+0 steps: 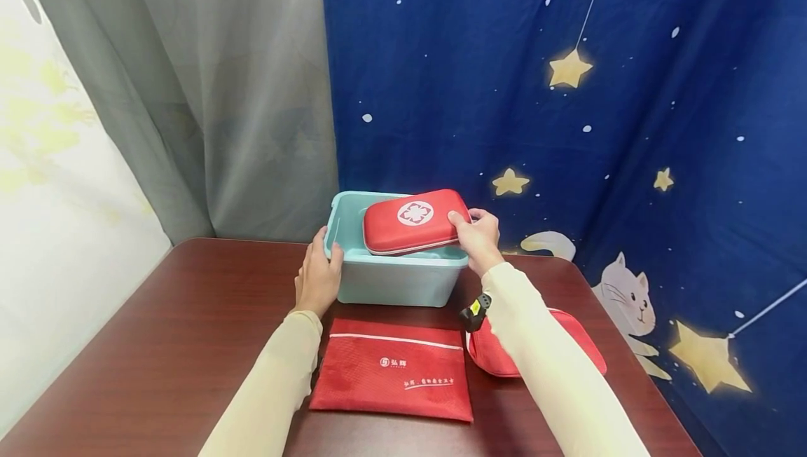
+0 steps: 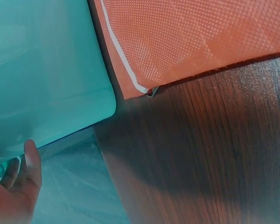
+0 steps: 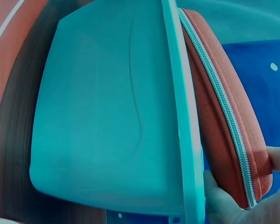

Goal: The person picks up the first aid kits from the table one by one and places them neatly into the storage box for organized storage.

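Red case [image 1: 412,222] with white clover emblem, pinched by right hand [image 1: 478,238] over teal bin [image 1: 391,282]; left hand [image 1: 317,276] flat against bin.

The head view looks forward and down from above the near edge of the tabletop [image 1: 157,345], taking in both arms, the teal bin [image 1: 391,282] and the starry blue backdrop [image 1: 630,92]. The left wrist view sits very close, low beside the bin's corner [image 2: 46,79], looking across the flat red pouch [image 2: 191,37]. The right wrist view presses close against the bin's wall [image 3: 107,116], looking along the rim to the red zip case [image 3: 224,112]. All three share the bin.
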A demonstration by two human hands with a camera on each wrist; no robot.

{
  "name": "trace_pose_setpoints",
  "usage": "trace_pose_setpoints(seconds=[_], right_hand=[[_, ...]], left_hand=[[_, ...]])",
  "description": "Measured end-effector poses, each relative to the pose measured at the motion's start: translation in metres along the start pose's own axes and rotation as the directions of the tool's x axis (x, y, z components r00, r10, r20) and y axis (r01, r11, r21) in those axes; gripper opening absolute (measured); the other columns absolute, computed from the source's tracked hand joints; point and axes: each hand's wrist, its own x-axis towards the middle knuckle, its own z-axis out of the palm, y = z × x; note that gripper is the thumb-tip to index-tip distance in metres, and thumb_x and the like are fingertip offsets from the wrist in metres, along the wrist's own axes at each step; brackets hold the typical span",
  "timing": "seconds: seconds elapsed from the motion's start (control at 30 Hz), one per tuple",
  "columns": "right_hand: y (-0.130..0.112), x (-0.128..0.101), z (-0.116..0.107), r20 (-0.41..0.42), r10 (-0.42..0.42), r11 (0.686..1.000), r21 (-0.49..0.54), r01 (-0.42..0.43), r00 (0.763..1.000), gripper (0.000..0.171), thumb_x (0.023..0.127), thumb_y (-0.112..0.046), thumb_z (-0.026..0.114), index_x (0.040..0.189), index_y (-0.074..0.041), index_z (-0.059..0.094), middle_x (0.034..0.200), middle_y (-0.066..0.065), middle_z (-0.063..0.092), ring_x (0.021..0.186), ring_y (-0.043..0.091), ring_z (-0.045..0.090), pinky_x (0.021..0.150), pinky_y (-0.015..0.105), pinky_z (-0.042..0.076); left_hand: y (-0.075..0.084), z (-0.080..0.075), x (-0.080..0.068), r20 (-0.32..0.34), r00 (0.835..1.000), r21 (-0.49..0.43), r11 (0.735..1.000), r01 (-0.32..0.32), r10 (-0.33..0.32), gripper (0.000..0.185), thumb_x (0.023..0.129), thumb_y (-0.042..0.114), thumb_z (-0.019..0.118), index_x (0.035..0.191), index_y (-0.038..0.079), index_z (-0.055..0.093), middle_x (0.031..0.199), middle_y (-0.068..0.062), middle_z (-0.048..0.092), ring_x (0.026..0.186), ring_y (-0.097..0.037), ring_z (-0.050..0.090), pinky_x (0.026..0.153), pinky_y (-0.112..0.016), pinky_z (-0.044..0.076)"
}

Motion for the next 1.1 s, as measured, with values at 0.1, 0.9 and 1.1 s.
trace_pose_setpoints(seconds=[0.1,0.9,1.1], right_hand=[[0.001,-0.001,0.003,0.004,-0.002,1.0,0.005,0.002,1.0,0.059,0.092,-0.025,0.07,0.141,-0.001,0.048,0.127,0.02,0.057,0.108,0.032,0.064,0.091,0.043,0.053],[0.01,-0.01,0.02,0.095,-0.04,0.987,0.16,0.025,0.995,0.034,0.094,-0.006,0.062,0.126,0.002,0.058,0.111,0.02,0.061,0.099,0.032,0.068,0.077,0.043,0.057],[0.006,-0.01,0.012,0.091,-0.062,0.985,0.163,0.047,0.994,0.032,0.093,-0.003,0.058,0.125,0.0,0.059,0.111,0.017,0.059,0.098,0.033,0.066,0.077,0.042,0.057]], left_hand=[[0.0,0.0,0.0,-0.003,1.0,0.003,1.0,-0.002,0.002,0.057,0.103,0.044,0.035,0.156,0.025,0.029,0.152,-0.01,0.043,0.13,-0.038,0.05,0.099,-0.061,0.039],[0.001,0.003,-0.002,-0.002,1.0,-0.004,1.0,-0.005,0.005,0.056,0.103,0.043,0.036,0.156,0.026,0.03,0.152,-0.009,0.043,0.13,-0.039,0.05,0.098,-0.061,0.039],[0.001,0.001,-0.003,-0.011,1.0,-0.005,1.0,-0.004,0.003,0.057,0.103,0.044,0.034,0.156,0.025,0.03,0.152,-0.008,0.043,0.13,-0.038,0.05,0.098,-0.061,0.038]])
